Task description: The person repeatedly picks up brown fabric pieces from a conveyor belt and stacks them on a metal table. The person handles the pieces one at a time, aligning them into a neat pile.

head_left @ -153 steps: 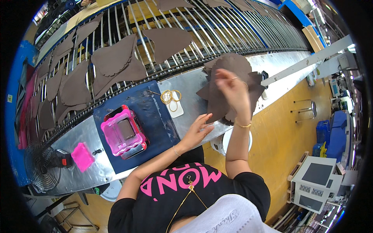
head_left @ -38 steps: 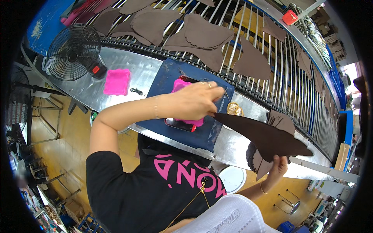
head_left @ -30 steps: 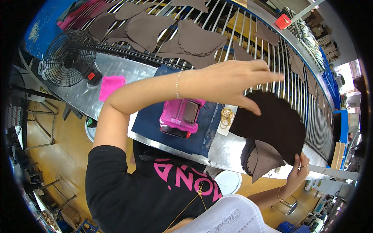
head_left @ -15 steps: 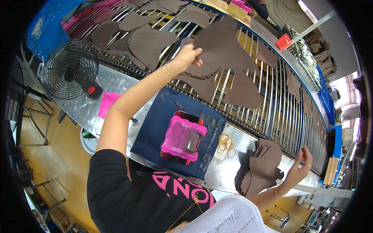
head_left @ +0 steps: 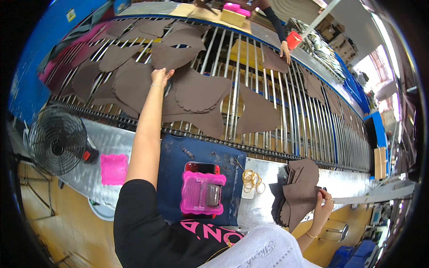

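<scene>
At hands (head_left: 161, 77) (head_left: 322, 209), brown pieces (head_left: 175, 57) (head_left: 300, 198), shirt's (head_left: 138, 214) pink lettering (head_left: 209, 231)

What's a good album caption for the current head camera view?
Left hand at the edge of a brown piece over metal rods; right hand at a brown stack.

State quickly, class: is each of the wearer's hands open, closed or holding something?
Left hand: at the near edge of a brown piece; grip cannot be told.
Right hand: pinching the edge of a stacked brown piece.
</scene>
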`<act>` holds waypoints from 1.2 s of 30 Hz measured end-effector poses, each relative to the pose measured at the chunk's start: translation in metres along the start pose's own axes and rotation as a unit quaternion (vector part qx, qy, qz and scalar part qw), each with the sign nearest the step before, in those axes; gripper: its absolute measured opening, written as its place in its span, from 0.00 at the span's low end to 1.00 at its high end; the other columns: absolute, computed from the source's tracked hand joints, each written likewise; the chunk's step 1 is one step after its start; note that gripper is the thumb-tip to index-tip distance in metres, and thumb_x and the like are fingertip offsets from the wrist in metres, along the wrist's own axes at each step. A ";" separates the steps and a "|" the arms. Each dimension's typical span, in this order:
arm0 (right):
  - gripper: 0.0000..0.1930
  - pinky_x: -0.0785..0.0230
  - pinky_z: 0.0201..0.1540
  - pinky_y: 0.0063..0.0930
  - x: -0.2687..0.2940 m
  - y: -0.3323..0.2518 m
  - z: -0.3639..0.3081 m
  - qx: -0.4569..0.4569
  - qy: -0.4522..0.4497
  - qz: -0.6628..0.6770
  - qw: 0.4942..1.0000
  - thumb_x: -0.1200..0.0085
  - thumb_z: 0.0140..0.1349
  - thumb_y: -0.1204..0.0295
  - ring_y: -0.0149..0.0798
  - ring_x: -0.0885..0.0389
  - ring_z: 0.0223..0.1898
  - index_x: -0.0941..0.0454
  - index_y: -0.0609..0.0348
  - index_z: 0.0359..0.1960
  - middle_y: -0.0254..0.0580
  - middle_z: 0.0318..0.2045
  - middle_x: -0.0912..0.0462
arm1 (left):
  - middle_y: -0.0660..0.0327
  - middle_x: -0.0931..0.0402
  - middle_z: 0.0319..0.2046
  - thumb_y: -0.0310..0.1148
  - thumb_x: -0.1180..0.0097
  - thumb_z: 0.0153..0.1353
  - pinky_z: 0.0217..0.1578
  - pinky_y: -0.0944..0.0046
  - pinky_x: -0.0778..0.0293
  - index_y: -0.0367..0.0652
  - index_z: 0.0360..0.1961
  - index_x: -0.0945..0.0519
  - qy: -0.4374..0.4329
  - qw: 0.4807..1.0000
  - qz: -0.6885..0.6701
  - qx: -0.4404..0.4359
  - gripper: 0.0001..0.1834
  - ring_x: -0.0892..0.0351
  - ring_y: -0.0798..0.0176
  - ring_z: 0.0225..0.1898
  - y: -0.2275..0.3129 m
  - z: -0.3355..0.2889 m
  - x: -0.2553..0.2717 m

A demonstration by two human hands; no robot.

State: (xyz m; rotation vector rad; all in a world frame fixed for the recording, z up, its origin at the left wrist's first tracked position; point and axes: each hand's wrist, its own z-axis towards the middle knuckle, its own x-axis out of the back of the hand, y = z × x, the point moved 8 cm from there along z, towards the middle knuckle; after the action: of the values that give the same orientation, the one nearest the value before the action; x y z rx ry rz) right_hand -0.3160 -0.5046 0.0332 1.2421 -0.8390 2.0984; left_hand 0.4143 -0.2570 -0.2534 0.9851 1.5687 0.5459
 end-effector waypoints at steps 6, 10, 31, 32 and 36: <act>0.08 0.30 0.39 0.33 -0.002 0.040 -0.018 -0.043 0.041 0.007 0.998 0.48 0.63 0.71 0.47 0.20 0.35 0.22 0.61 0.39 0.47 0.35 0.18 | 0.29 0.30 0.44 0.31 0.42 0.62 0.43 0.52 0.17 0.10 0.45 0.38 -0.074 0.995 -0.038 0.061 0.28 0.21 0.36 0.42 -0.010 -0.007 0.003; 0.11 0.29 0.43 0.33 -0.015 0.118 -0.024 -0.146 0.035 0.024 0.988 0.47 0.63 0.66 0.47 0.20 0.39 0.21 0.61 0.40 0.48 0.38 0.18 | 0.28 0.35 0.51 0.44 0.41 0.60 0.52 0.56 0.23 0.11 0.55 0.47 -0.083 0.988 0.078 0.101 0.43 0.26 0.39 0.51 0.026 -0.017 0.034; 0.22 0.33 0.56 0.44 -0.109 0.171 0.041 -0.065 -0.248 -0.147 0.955 0.49 0.51 0.81 0.45 0.27 0.56 0.23 0.50 0.50 0.41 0.51 0.23 | 0.62 0.24 0.34 0.41 0.48 0.67 0.24 0.75 0.25 0.46 0.51 0.29 -0.244 0.913 0.326 0.027 0.16 0.20 0.68 0.29 0.150 -0.301 -0.008; 0.18 0.32 0.54 0.42 -0.088 0.164 0.040 -0.036 -0.207 -0.126 0.969 0.47 0.51 0.81 0.47 0.26 0.53 0.22 0.54 0.46 0.43 0.48 0.22 | 0.62 0.25 0.34 0.40 0.48 0.67 0.24 0.75 0.25 0.45 0.52 0.29 -0.245 0.909 0.337 0.018 0.16 0.20 0.68 0.28 0.150 -0.302 -0.011; 0.11 0.31 0.46 0.38 0.008 0.077 0.039 0.061 -0.127 -0.045 0.989 0.46 0.53 0.81 0.52 0.23 0.42 0.22 0.62 0.40 0.47 0.40 0.21 | 0.60 0.24 0.40 0.38 0.46 0.65 0.30 0.73 0.25 0.42 0.56 0.31 -0.306 0.857 0.414 -0.003 0.21 0.20 0.67 0.35 0.130 -0.348 -0.075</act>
State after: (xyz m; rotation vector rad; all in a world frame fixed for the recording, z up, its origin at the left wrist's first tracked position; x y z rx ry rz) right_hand -0.3539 -0.5825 0.0372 1.6075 -0.7548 1.9701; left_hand 0.1207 -0.1901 -0.0236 1.6378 0.5205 0.7161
